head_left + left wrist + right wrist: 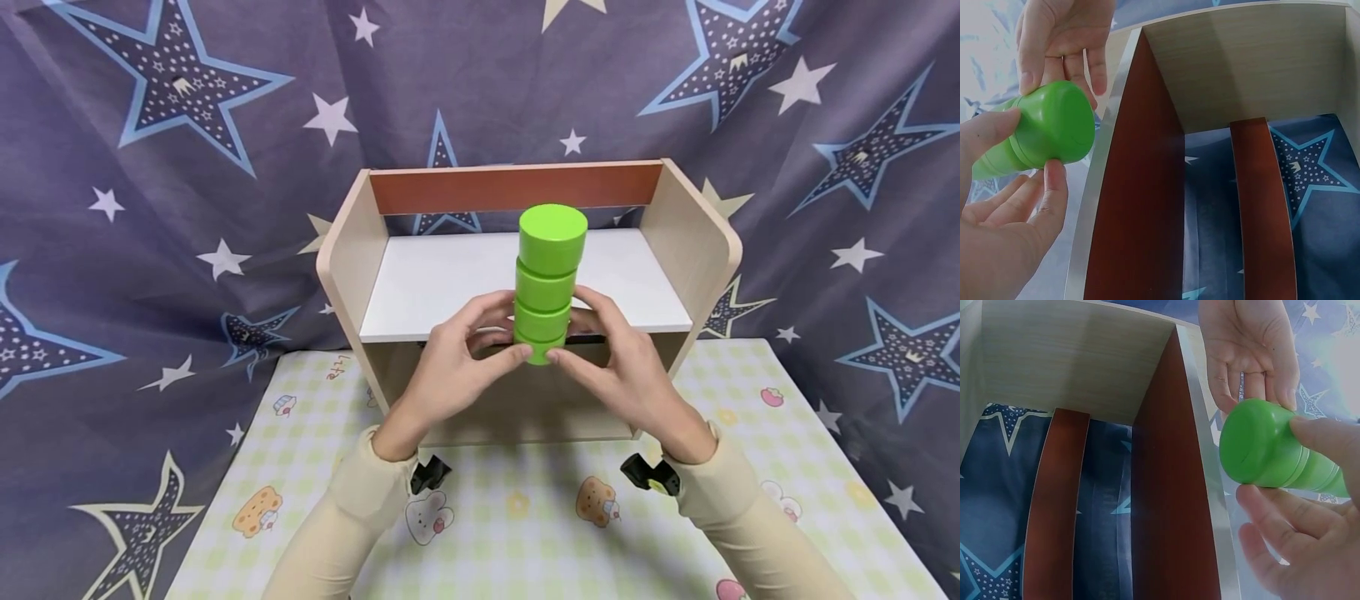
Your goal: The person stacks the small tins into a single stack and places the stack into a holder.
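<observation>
A bright green ringed cylinder [553, 237], made of several stacked sections, is held upright by both hands at the front of the wooden shelf unit. My left hand [465, 346] grips its lower part from the left, thumb on the near side and fingers behind. From the opposite side my right hand [617, 358] holds the same lower part, the two thumbs almost meeting. In the left wrist view, the rounded base of the cylinder [1060, 122] shows between the fingers, close to the front edge of the shelf board [1094, 187].
The shelf unit [341, 250] has pale wood sides, a white board [442, 275] and a reddish back rail [517, 190]. It stands on a table with a checked cartoon cloth [517, 542]. A dark star-patterned curtain [285, 50] hangs behind and at both sides.
</observation>
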